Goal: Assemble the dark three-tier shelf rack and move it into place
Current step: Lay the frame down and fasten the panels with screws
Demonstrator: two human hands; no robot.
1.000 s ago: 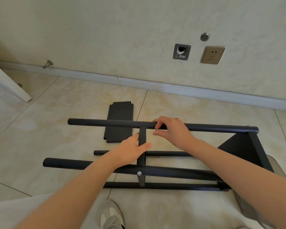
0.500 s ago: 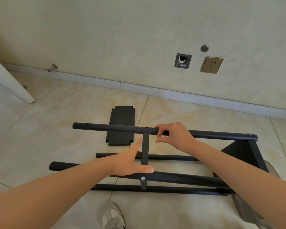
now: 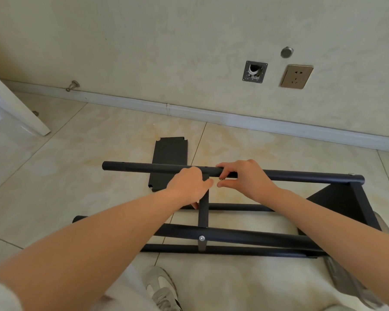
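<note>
— Down on the floor [image 3: 65,176], what's under those hands?

— It's the dark rack [image 3: 245,235], lying on its side on cream tiles. I can see the left hand [image 3: 189,185] curled round the crosspiece [image 3: 203,212] where it meets the upper tube [image 3: 144,168]. Almost touching it, the right hand [image 3: 245,178] is wrapped over that tube, thumb beneath.

— Anything loose?

— One flat shelf panel [image 3: 170,153] on the tiles, just beyond the left hand. Past both hands a pale skirting board [image 3: 234,118] runs under a mottled wall [image 3: 166,52]. Above the right hand sit a brass-coloured socket [image 3: 296,76] and an open wall box [image 3: 255,71]. Far off to the left are a white door [image 3: 16,108] and a doorstop [image 3: 73,85]. A shoe [image 3: 162,286] shows below the forearms.
</note>
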